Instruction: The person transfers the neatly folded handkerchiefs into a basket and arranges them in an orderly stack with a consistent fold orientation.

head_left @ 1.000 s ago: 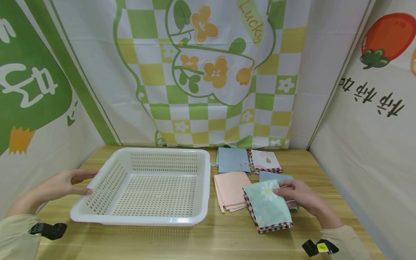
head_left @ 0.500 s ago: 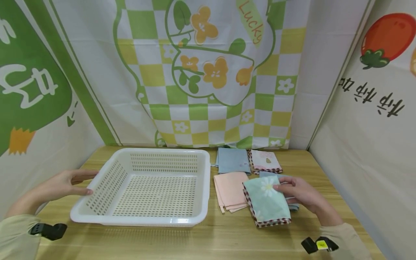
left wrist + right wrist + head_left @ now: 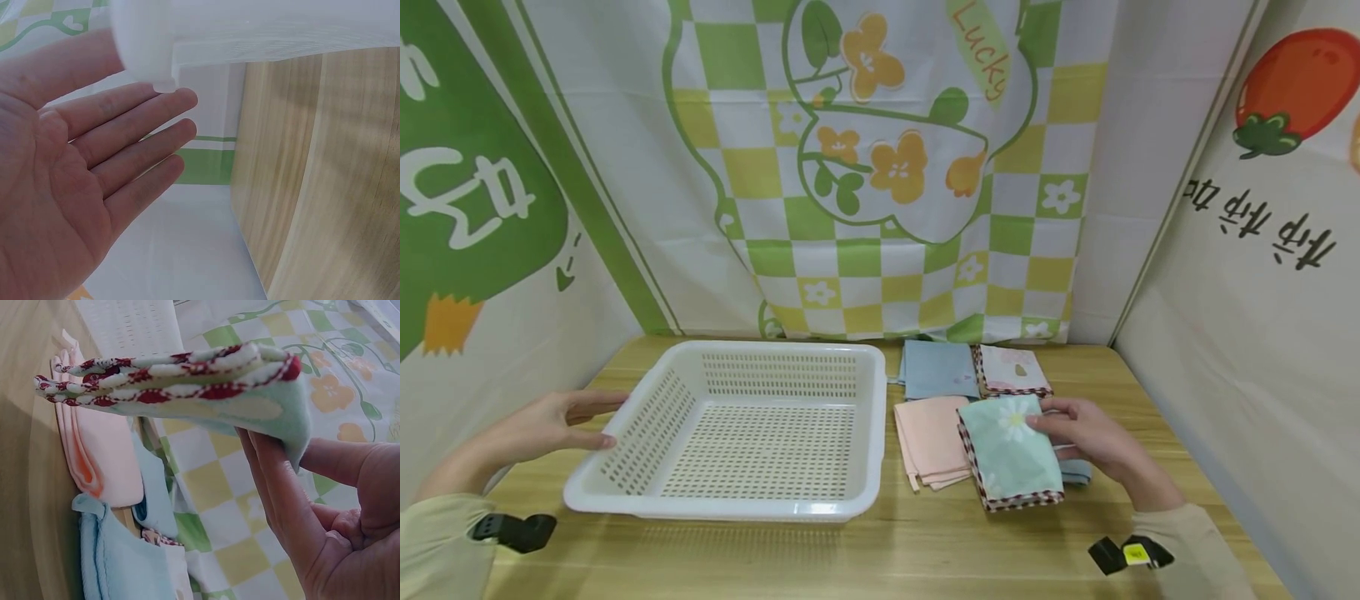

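My right hand [image 3: 1086, 437] pinches a folded mint-green handkerchief [image 3: 1015, 454] by its right edge, thumb on top and fingers underneath. A white daisy print and a dark red checked border mark this cloth; its layered edges show in the right wrist view, raised off the table. A folded blue cloth [image 3: 1077, 472] lies partly hidden below it. On the left, my left hand [image 3: 542, 429] is at the rim of a white plastic basket [image 3: 868, 492], thumb over the rim and fairly straight fingers [image 3: 144, 125] on the outer side, under the rim.
Right of the basket lie a folded pink cloth [image 3: 928, 437], a blue cloth [image 3: 940, 371] and a white cloth with a checked border [image 3: 1011, 371]. The wooden table [image 3: 760, 562] is enclosed by printed curtains [image 3: 880, 283] at the back and sides.
My right hand has moved the mint-green handkerchief slightly farther back and up. The left hand and the basket have stayed in place.
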Tool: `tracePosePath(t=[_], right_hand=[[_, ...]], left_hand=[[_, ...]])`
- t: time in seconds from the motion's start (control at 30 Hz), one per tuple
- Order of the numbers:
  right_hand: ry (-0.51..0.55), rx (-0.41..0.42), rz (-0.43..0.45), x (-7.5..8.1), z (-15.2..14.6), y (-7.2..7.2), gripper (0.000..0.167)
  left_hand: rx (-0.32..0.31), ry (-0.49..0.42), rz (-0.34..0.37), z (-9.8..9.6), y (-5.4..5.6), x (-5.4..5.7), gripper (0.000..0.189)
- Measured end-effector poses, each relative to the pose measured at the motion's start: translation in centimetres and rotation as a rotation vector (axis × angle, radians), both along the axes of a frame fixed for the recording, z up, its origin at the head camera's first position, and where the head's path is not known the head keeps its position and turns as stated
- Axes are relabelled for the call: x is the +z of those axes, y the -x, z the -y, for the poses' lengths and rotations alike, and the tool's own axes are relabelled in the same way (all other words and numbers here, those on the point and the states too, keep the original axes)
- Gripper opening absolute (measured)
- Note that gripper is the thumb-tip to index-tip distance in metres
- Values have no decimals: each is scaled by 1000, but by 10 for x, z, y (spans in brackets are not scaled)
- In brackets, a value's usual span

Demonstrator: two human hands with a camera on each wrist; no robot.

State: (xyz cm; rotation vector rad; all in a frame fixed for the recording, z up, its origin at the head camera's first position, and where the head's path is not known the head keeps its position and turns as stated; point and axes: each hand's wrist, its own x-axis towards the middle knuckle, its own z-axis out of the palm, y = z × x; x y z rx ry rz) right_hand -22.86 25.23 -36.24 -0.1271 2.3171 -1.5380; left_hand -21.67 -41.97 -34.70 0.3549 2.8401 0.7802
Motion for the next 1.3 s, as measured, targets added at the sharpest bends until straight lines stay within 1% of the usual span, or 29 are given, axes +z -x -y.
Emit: tracePosePath(t=[0.23,0.53,0.77,0.9,1.0,1.13,1.3], right_hand=[[17,11,-19,3,3,5,66],[-3,35,-41,9,10,8,67],[37,62,-61,13,14,13,63],[54,67,-60,16,18,15,66],[63,73,-61,18,21,17,73],[86,87,-62,22,24,18,76],[96,78,-55,25,29,21,75]], left_hand=[[1,-5,5,0,0,0,76],[-2,0,-8,0,-1,-1,75],[6,-1,-4,0,-1,-1,74],[8,3,-7,-1,-1,-1,75],[6,-1,-9,0,-1,-1,75],[-2,-12,-8,1,-1,-1,73],[-1,-13,-2,2,0,-2,73]])
